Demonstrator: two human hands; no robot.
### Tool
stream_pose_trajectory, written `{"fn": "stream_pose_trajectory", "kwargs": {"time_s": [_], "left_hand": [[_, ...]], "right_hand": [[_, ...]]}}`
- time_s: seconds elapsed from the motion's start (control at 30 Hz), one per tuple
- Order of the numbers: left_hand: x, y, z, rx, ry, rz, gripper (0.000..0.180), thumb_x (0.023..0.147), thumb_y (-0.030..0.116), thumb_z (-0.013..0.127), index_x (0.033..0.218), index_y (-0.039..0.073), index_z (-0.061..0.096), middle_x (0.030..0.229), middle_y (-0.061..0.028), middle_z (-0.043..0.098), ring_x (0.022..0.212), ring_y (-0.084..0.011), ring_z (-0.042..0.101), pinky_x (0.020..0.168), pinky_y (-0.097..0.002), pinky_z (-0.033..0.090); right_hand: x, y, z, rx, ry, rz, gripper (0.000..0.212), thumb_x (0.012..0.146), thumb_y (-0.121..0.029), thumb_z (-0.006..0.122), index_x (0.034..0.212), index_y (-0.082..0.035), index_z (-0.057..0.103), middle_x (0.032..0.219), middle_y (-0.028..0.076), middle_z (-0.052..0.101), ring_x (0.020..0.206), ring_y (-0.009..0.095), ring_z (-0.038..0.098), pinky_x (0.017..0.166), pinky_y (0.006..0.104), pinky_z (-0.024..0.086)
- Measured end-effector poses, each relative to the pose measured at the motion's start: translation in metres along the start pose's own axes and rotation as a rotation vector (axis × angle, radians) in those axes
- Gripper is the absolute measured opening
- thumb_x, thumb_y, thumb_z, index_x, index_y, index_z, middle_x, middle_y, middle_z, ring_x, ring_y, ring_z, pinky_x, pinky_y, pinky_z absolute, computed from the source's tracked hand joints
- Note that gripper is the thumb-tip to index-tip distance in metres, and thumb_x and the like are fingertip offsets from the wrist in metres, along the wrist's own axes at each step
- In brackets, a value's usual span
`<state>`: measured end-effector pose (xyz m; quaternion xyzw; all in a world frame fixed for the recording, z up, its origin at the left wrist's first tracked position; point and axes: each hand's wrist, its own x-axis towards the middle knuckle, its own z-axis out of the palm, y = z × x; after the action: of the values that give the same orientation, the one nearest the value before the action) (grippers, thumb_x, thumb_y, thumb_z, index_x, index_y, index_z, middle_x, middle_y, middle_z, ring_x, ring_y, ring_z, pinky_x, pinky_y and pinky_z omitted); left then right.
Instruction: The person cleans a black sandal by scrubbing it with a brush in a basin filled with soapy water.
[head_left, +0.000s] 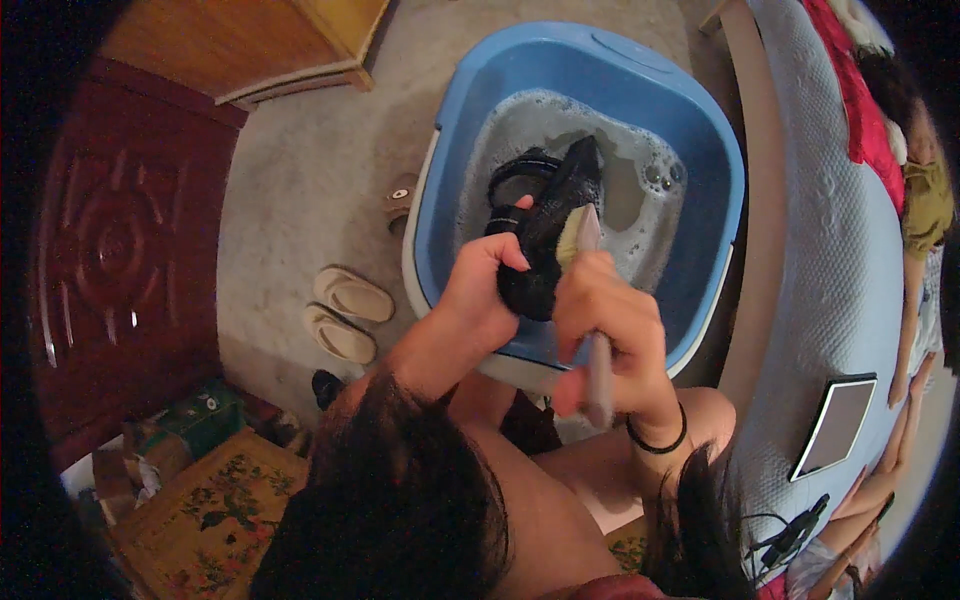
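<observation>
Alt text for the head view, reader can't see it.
A person's right hand holds a brush against a wet black item, apparently a shoe, gripped in the left hand over a blue tub of soapy water. Beige slippers lie on the floor to the tub's left; a tablet rests on a bed to its right.

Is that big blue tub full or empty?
Partly full: cloudy, greyish water with bubbles lies in the blue, rounded-square plastic tub, and bare blue wall shows above it.
</observation>
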<state>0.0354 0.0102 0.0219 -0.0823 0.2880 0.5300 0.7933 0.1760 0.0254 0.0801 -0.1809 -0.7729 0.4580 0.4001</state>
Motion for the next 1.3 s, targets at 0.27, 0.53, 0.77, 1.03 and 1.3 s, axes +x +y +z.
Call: {"fn": "stream_pose_trajectory", "kwargs": {"time_s": [0.27,0.53,0.77,1.03,1.3], "left_hand": [[0.001,-0.003,0.002,0.02,0.091,0.034,0.059,0.057,0.006,0.042,0.115,0.016,0.049,0.109,-0.0132,0.054,0.094,-0.0309,0.053,0.086,-0.0416,0.042],[-0.002,-0.002,0.008,0.017,0.035,0.015,0.059,0.058,0.006,0.042,0.116,0.015,0.049,0.105,-0.0151,0.055,0.092,-0.0305,0.054,0.083,-0.0418,0.043],[0.0,-0.002,-0.002,0.035,0.092,0.03,0.058,0.058,0.008,0.043,0.115,0.015,0.05,0.107,-0.0135,0.054,0.094,-0.031,0.053,0.083,-0.0422,0.043],[-0.003,0.002,0.009,-0.096,0.023,-0.044,0.057,0.059,0.001,0.04,0.114,0.013,0.044,0.108,-0.012,0.052,0.102,-0.0287,0.049,0.091,-0.0389,0.038],[-0.005,0.004,0.0,-0.088,0.136,-0.087,0.054,0.061,0.001,0.039,0.113,0.016,0.045,0.104,-0.0113,0.052,0.094,-0.029,0.051,0.086,-0.0397,0.041]], "right_hand": [[-0.004,-0.026,-0.008,0.259,-0.097,-0.233,0.044,0.074,-0.048,0.06,0.062,-0.007,0.051,0.064,0.007,0.05,0.058,0.022,0.046,0.058,0.0361,0.033],[0.001,-0.004,-0.001,-0.147,-0.09,0.021,0.038,0.074,-0.046,0.059,0.07,-0.009,0.051,0.074,0.007,0.051,0.067,0.024,0.048,0.067,0.0354,0.032],[-0.002,-0.039,0.002,0.095,-0.02,-0.27,0.04,0.08,-0.049,0.051,0.073,-0.01,0.048,0.076,0.005,0.052,0.069,0.022,0.049,0.066,0.0392,0.031],[0.001,0.002,-0.001,-0.111,-0.014,-0.079,0.041,0.078,-0.049,0.054,0.071,-0.009,0.05,0.073,0.005,0.049,0.074,0.024,0.048,0.067,0.0373,0.031],[0.003,-0.037,0.005,0.078,-0.231,-0.215,0.027,0.078,-0.035,0.052,0.07,-0.01,0.05,0.072,0.002,0.049,0.067,0.023,0.05,0.07,0.0376,0.027]]}}
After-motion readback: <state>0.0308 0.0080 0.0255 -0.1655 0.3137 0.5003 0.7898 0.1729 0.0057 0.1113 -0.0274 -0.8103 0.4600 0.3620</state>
